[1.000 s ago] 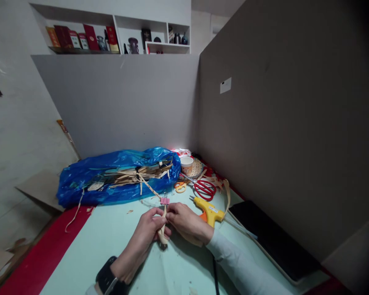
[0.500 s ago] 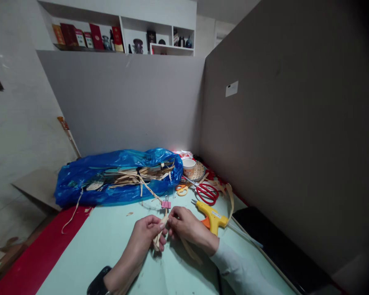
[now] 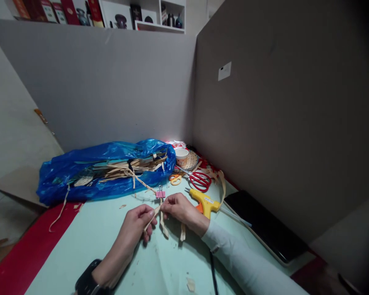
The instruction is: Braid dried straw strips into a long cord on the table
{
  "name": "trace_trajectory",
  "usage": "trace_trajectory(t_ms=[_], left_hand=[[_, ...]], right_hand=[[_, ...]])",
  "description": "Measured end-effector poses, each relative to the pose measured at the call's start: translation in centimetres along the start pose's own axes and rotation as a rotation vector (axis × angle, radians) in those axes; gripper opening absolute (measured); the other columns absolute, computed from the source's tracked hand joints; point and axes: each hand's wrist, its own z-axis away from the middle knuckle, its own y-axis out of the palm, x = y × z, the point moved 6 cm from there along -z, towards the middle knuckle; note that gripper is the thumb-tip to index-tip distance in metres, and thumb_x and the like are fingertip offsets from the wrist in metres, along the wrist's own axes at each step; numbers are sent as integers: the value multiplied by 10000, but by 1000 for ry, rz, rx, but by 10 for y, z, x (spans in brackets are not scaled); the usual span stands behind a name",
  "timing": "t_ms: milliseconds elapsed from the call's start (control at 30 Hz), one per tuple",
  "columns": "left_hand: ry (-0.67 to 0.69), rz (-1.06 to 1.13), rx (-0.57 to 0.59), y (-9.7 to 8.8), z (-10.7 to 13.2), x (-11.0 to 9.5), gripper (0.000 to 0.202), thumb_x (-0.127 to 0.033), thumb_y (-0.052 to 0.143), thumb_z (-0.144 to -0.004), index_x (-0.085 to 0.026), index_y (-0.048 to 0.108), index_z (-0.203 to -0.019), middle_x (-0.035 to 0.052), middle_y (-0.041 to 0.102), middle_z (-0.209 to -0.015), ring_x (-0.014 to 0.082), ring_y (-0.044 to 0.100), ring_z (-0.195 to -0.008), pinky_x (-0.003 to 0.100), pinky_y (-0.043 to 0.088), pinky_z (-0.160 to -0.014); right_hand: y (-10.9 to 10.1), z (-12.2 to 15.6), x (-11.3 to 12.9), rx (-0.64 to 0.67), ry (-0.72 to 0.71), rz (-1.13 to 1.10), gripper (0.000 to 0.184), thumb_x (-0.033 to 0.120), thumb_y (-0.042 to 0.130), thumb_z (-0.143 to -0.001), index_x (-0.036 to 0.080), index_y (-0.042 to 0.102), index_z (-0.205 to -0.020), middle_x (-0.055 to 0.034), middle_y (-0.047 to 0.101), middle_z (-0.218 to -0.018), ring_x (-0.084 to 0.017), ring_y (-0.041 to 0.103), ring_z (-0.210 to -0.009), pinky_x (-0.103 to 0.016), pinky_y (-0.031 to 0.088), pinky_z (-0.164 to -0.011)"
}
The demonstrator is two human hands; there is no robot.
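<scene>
My left hand [image 3: 138, 222] and my right hand [image 3: 178, 207] meet over the pale green tabletop [image 3: 80, 250], both pinching thin tan straw strips [image 3: 163, 226]. Loose strip ends hang down onto the table below the fingers. A pink binder clip [image 3: 160, 193] is clamped on the strips just beyond my fingertips. A dark watch sits on my left wrist; a white sleeve covers my right arm.
A blue plastic bag [image 3: 89, 168] with a bundle of straw strips lies at the back. A yellow glue gun [image 3: 204, 202], red scissors [image 3: 199, 180], orange scissors [image 3: 174, 178], a paper cup [image 3: 181, 155] and a black tablet [image 3: 264, 225] lie to the right. Grey partitions close the back and right.
The view has tilted down and shifted. My hands have drawn slightly apart, and the strips now hang lower and looser between them.
</scene>
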Motion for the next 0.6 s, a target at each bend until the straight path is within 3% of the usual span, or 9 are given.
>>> trace_trajectory(t_ms=[100,167,267,333,400,467,567,600], left_hand=[[38,-80,-66,-4,4,-5,258,-388,601,-730,-198,542,-565,-51,475,-393,84,346,-316,204,259,-351],[167,-241,-130,-1,12,-15,228,-344,600,-756,-201,576,-579,-21,532,-465,114,412,-402,230,306,-430],[458,-596,-188,18,31,-30,197,-262,550,-814,-211,632,-642,45,636,-630,190,550,-585,288,375,-590],[528,-735,-136,34,39,-27,204,-196,500,-829,-210,685,-745,95,693,-754,231,604,-649,318,383,-628],[531,-790,-65,44,41,-22,262,-143,476,-817,-202,719,-892,140,723,-900,265,642,-723,335,393,-656],[518,-778,-21,44,39,-21,236,-164,505,-810,-203,731,-868,140,726,-924,273,646,-750,335,395,-667],[366,-556,-88,22,24,-26,278,-296,583,-794,-201,622,-535,57,632,-601,197,559,-578,290,359,-571],[272,-401,-125,13,18,-25,285,-316,582,-796,-199,602,-537,27,582,-546,168,526,-542,266,352,-544]], right_hand=[[0,2,2,1,-13,-26,172,150,581,-745,132,664,-595,17,601,-548,-80,433,-515,-181,334,-523],[1,3,3,9,-13,-48,161,164,582,-743,134,681,-619,21,599,-536,-81,433,-497,-181,347,-524],[2,4,2,20,-7,-83,153,158,566,-730,134,689,-641,38,537,-469,-84,447,-470,-179,361,-520],[2,4,1,32,-7,-102,166,148,543,-730,130,687,-650,38,514,-458,-84,457,-468,-174,363,-512],[2,4,1,43,-6,-111,164,150,543,-728,122,682,-645,29,523,-473,-83,457,-468,-173,358,-495],[1,3,0,42,-1,-105,149,157,564,-722,116,677,-634,24,527,-479,-83,449,-464,-177,349,-482],[-1,2,0,19,5,-83,138,163,590,-721,113,683,-632,24,531,-478,-79,426,-458,-180,327,-471],[-1,2,0,11,2,-76,144,166,589,-728,112,687,-637,23,537,-485,-77,419,-460,-179,319,-469]])
